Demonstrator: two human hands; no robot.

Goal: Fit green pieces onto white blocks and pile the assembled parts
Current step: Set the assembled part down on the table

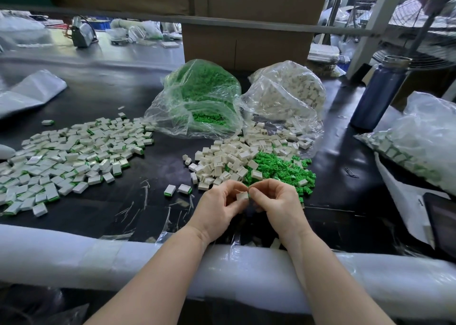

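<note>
Foam edge: a white foam-wrapped rail (74, 253) runs along the near rim of the counter (111, 90), and both forearms cross over it.
Hands: the left hand (217, 211) pinches a white block (242, 196) at its fingertips; the right hand (278, 201) pinches a green piece (249, 195) against the block's right end.
Step in hand: by my reading, fitting, with the green piece seating into the block held just above the counter.
Next move: likely a firm squeeze until the piece sits flush, then a toss left onto the pile; whether it is already seated I cannot tell.
Loose stock: white blocks (222, 159) and green pieces (281, 166) lie heaped just beyond the hands.
Assembled pile: a broad spread of finished parts (74, 152) lies to the left, two strays (177, 189) nearer the hands.
Supply bags: a clear bag of green pieces (197, 97) beside a clear bag of white blocks (291, 92).
Surface: dark, glossy, littered with clear plastic slivers.
Right side: a blue bottle (377, 92) and another filled bag (419, 137).
Room: cardboard boxes (246, 43) behind, then cluttered workshop benches.
</note>
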